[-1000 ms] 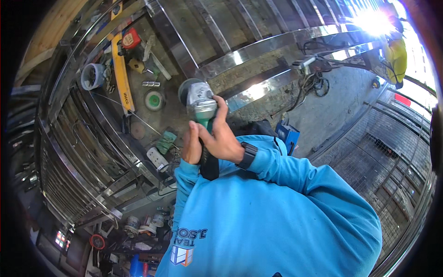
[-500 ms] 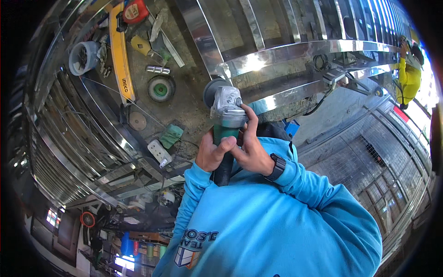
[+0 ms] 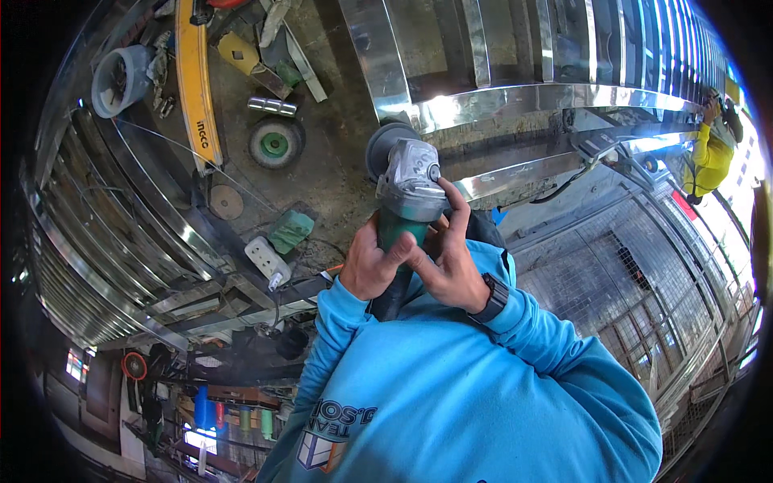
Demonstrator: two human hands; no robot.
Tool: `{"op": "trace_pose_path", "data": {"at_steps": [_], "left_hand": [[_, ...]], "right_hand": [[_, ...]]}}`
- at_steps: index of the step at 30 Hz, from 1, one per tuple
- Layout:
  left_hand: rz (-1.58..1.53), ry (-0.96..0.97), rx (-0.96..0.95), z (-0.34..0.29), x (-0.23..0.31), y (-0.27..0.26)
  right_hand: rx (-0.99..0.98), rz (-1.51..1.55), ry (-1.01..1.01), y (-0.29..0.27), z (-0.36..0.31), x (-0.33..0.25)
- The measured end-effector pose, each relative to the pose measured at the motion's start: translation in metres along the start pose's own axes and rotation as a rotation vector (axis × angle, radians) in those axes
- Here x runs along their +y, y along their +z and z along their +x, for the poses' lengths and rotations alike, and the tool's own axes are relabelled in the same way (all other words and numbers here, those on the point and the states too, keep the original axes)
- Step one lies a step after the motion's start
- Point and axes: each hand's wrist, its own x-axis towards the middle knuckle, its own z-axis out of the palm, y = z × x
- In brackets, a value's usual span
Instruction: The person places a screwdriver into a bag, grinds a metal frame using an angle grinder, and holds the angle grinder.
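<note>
Head view: angle grinder (image 3: 407, 189) clasped between left hand (image 3: 372, 266) and right hand (image 3: 447, 266).

Angle grinder (image 3: 407, 201) sits centre, gripped from both sides: left hand (image 3: 372, 266) on its body from the left, right hand (image 3: 451, 262) from the right, fingers reaching up to the head. Grinder's disc end lies against the metal rail (image 3: 515, 101) crossing behind it. Left of the grinder, on the floor: socket strip (image 3: 266, 259), round disc (image 3: 274, 143) further up, long level (image 3: 196, 80) beyond that. Another person (image 3: 708, 153) stands far right, beside the rail's end.
</note>
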Motion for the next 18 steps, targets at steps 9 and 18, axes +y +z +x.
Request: {"op": "trace_pose_path", "data": {"at_steps": [9, 18], "left_hand": [[-0.102, -0.051, -0.053, 0.008, 0.024, 0.001], [-0.158, -0.059, -0.056, 0.011, 0.027, 0.0]], "right_hand": [[0.015, -0.035, -0.001, -0.004, 0.005, -0.002], [0.01, -0.093, 0.008, -0.005, 0.008, -0.008]]}}
